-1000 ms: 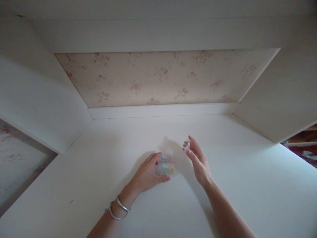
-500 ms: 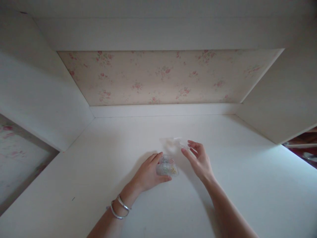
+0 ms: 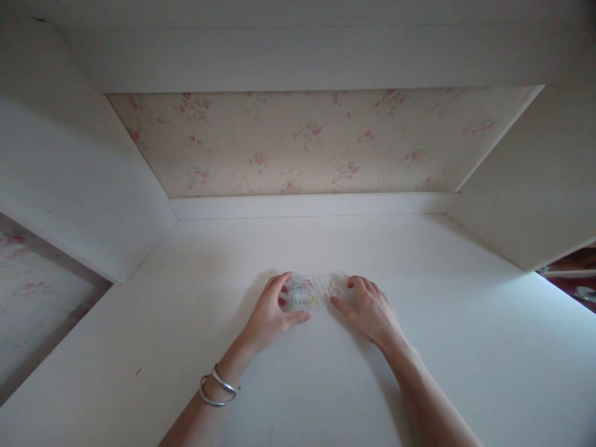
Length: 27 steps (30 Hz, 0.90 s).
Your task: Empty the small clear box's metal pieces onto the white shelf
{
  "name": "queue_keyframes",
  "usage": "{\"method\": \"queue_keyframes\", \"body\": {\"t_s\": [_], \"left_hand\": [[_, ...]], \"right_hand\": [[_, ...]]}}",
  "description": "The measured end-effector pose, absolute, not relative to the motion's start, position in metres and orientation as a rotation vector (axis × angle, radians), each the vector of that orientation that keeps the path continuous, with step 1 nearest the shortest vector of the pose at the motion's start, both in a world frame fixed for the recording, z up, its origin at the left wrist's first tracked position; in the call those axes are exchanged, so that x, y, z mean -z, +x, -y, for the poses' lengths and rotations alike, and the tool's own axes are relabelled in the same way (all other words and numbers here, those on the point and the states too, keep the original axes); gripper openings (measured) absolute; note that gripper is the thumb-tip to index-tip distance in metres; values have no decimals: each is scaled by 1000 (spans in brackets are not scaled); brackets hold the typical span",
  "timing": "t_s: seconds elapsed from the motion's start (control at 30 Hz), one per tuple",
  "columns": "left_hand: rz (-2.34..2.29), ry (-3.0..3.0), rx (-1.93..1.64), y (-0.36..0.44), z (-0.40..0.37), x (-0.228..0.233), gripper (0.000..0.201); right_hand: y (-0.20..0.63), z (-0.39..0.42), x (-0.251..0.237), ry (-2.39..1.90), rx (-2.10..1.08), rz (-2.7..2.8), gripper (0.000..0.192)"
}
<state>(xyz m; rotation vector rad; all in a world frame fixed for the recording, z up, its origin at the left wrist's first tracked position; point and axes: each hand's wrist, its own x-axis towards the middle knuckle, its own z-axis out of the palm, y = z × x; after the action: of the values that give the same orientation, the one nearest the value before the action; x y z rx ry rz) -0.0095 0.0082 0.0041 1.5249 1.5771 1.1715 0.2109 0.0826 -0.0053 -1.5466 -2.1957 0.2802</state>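
Note:
A small clear plastic container (image 3: pixel 302 294) lies on the white tabletop, with tiny red, green and yellow pieces showing through it; their kind is too small to tell. My left hand (image 3: pixel 274 308) curves around its left side, thumb at the near edge and fingers at the far edge. A crumpled clear plastic bag (image 3: pixel 331 284) stretches from the container's right side. At the bag's right end is my right hand (image 3: pixel 367 305), its thumb and curled fingers about the film. The exact contact of the right fingertips with the film is hard to see.
The white tabletop (image 3: pixel 298 385) runs back to a low ledge (image 3: pixel 311 203) beneath floral wallpaper. White side panels (image 3: pixel 526 186) rise at left and right. A small dark sliver (image 3: pixel 138 372) lies on the table at left. Shelves with items show at the far right edge.
The right hand has lowered with the plastic bag, which now lies flatter beside the container. My left hand and the container have shifted slightly left and farther away.

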Motion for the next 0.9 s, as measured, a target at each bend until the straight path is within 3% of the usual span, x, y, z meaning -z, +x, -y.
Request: {"method": "queue_keyframes", "body": {"t_s": [0.2,0.4,0.5,0.63,0.9], "left_hand": [[-1451,1123,-1380,-21,-11,-1,78],[-1650,1051,-1432,-67,-28,-13,75],[-1824,1180,-1301,-102,-46,-35,74],[-2192,1349,-1007,-153,-73,-55,89],[-2491,1538,-497,-219,-109,-51,96]], "right_hand": [[212,-83,9,-1497,-276,2204,58],[207,-83,14,-1496,-243,2162,61],[204,-81,15,-1484,-230,2151,66],[202,-81,16,-1464,-220,2169,69],[201,-81,13,-1455,-234,2165,65]]}}
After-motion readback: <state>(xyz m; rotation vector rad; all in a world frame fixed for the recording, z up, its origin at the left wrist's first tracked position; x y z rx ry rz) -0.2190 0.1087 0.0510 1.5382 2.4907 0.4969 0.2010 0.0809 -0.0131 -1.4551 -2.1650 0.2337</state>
